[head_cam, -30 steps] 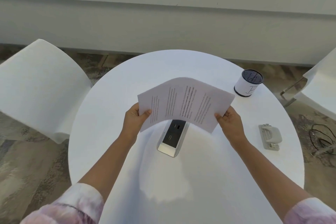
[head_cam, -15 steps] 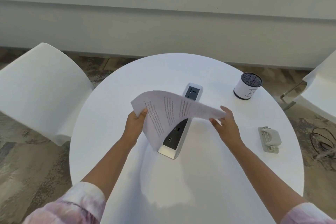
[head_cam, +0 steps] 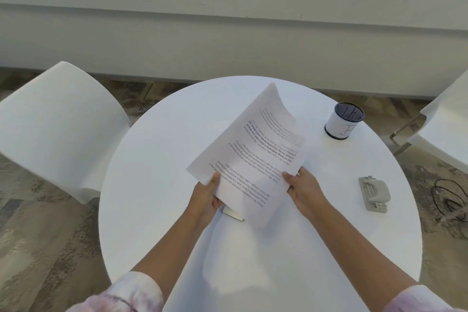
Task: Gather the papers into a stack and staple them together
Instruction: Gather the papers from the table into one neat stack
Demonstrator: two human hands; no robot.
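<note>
A stack of printed white papers [head_cam: 249,157] is held above the middle of the round white table [head_cam: 157,185], long edge running away from me, text upside down, far end curling. My left hand [head_cam: 206,196] grips its near left edge. My right hand [head_cam: 302,186] grips the near right corner. A grey stapler [head_cam: 374,192] lies flat on the table to the right, apart from both hands.
A white cylindrical cup with a dark rim [head_cam: 344,120] stands at the table's far right. A silver power box [head_cam: 233,213] peeks out under the papers. White chairs stand at left [head_cam: 55,119] and right [head_cam: 445,129]. Black cables [head_cam: 450,197] lie on the floor.
The papers were turned from a sideways hold to lengthwise, pointing away from me. Both hands shifted their grip to the near end, and the sheets now cover most of the power box.
</note>
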